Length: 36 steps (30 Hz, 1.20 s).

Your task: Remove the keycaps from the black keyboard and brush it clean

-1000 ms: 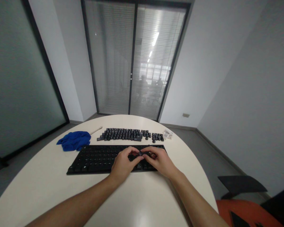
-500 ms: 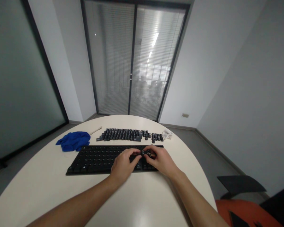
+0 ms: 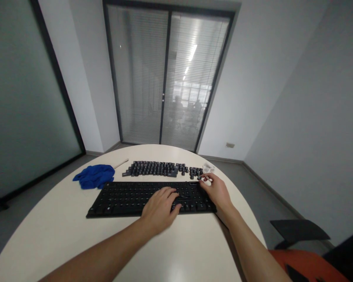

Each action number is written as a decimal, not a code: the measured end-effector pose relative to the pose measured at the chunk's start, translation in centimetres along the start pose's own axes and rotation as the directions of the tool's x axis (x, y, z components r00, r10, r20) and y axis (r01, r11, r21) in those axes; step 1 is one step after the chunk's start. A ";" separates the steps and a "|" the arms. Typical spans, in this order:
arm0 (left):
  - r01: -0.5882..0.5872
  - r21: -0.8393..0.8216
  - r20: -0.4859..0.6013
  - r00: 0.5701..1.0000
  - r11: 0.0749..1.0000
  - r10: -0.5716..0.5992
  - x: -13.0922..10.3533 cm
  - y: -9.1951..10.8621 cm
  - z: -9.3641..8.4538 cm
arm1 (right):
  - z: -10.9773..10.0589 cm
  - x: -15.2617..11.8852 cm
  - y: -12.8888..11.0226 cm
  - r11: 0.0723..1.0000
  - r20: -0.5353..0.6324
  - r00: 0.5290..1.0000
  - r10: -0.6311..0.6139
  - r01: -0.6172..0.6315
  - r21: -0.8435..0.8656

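Note:
A black keyboard lies on the table, most of its keys stripped of their caps; several caps show at its lower right part. My left hand rests over the right-middle of the keyboard, fingers stretched out and thumb apart, holding nothing that I can see. Beyond the keyboard's right end, my right hand pinches a small dark keycap between thumb and forefinger, at the near edge of the loose caps. Those loose black keycaps are laid out in rows behind the keyboard.
A crumpled blue cloth lies at the left, with a thin pale stick beside it. Small whitish translucent items lie behind my right hand. The round table curves away; an orange chair stands at the right.
Both hands were together over the keyboard's right part, fingers at a small dark keycap. My right hand has moved right and away to the loose caps; my left hand has flattened out.

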<state>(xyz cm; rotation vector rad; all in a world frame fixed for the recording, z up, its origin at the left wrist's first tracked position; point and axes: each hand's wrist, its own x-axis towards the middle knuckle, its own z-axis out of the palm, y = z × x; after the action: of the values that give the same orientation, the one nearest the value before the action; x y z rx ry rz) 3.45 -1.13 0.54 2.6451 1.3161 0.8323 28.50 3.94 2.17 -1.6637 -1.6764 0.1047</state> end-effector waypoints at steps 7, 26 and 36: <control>-0.016 -0.001 -0.023 1.000 1.000 0.016 -0.2 -0.3 0.2 | 0.5 0.8 0.4 0.971 0.055 0.994 0.096 -0.082 -0.225; -0.030 0.010 -0.008 1.000 0.999 0.030 -0.1 -0.2 -0.1 | 0.8 6.7 0.8 0.894 0.408 0.912 0.051 0.140 -0.425; -0.036 0.011 -0.016 0.999 0.999 0.036 -0.1 -0.3 0.0 | 1.5 7.3 0.9 0.870 0.423 0.902 0.089 0.137 -0.474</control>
<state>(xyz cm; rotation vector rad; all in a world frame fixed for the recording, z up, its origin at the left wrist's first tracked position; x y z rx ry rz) 3.19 -1.02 0.35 2.6835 1.2837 0.8555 29.39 11.19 3.88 -2.1124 -2.1989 0.0333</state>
